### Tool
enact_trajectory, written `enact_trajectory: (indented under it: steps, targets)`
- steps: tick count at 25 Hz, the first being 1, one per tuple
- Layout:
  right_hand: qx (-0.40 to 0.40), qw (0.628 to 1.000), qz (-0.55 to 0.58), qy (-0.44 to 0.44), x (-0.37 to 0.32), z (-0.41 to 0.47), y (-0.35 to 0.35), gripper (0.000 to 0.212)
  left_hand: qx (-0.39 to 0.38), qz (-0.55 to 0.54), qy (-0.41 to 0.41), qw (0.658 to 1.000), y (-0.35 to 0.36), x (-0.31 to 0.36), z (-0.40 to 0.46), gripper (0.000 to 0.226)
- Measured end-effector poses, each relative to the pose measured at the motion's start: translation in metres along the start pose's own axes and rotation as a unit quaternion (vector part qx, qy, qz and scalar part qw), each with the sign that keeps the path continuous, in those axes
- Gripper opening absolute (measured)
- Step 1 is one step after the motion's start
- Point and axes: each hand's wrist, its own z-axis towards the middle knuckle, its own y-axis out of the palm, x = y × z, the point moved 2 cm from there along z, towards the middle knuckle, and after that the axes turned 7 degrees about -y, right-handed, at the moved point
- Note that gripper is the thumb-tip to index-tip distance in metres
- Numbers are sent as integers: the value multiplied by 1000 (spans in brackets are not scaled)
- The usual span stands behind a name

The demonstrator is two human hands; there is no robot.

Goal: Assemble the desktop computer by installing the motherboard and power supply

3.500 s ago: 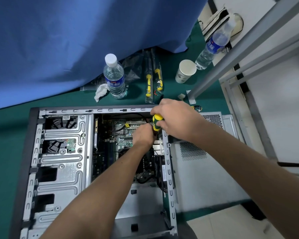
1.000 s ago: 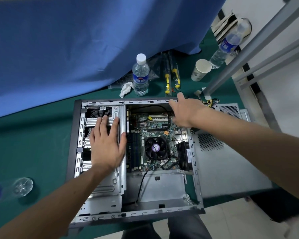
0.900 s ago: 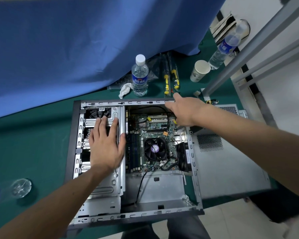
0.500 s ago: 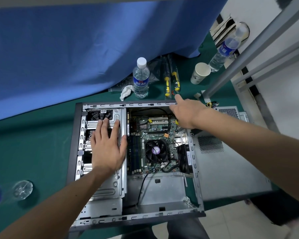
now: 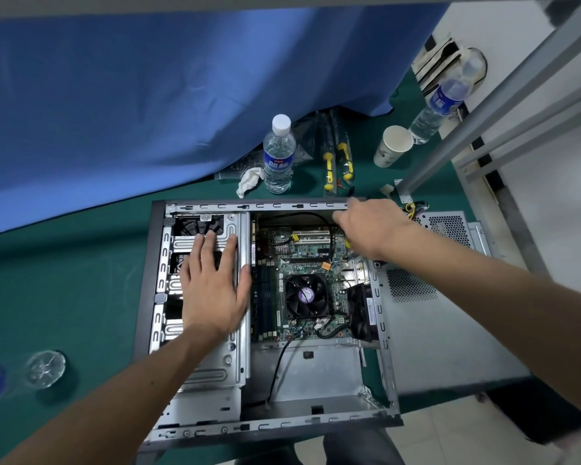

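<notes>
The open computer case (image 5: pixel 265 427) lies on its side on the green bench (image 5: pixel 64 280), its near edge overhanging the bench edge above the person's dark trousers. Inside, a bare metal bay fills the near right corner, crossed by one black cable. The left hand (image 5: pixel 212 293) lies flat on the silver drive cage (image 5: pixel 228 364), fingers (image 5: pixel 212 243) straight and spread, gripping nothing. Just right of it the motherboard (image 5: pixel 302 260) sits in the case floor, its black fan (image 5: pixel 304 297) in the middle. The right hand (image 5: pixel 369 226) reaches over the far right corner of the case, one finger touching the rim; whether its curled fingers hold anything cannot be told, though a speck of yellow shows beneath the palm. The grey power supply (image 5: pixel 443 313) lies outside, against the case's right wall. On the left, open bench with a blurred glass (image 5: pixel 46 369). Beyond the far rim stand a water bottle (image 5: pixel 279 156), a crumpled tissue (image 5: pixel 249 181), yellow-handled screwdrivers (image 5: pixel 339 161) and a paper cup (image 5: pixel 393 146); a blue cloth (image 5: pixel 148 105) hides the bench behind.
</notes>
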Motion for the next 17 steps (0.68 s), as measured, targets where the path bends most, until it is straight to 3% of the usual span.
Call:
enact_trajectory:
  steps: [2, 6, 8, 13, 17]
  targets:
    - [23, 999, -32, 32, -4, -3, 6, 21, -1, 3, 0, 1000, 0, 0, 0, 61]
    - [-5, 997, 66, 44, -4, -3, 8, 28, -2, -1, 0, 1000, -1, 1, 0, 62]
    - [-23, 994, 103, 19, 1, -1, 3, 42, -1, -2, 0, 1000, 0, 0, 0, 62]
    - [45, 996, 10, 73, -3, 0, 8, 21, 1, 0, 0, 1000, 1, 0, 1, 62]
    - [-5, 994, 80, 69, -5, 1, 6, 28, 3, -1, 2, 1000, 2, 0, 1, 62]
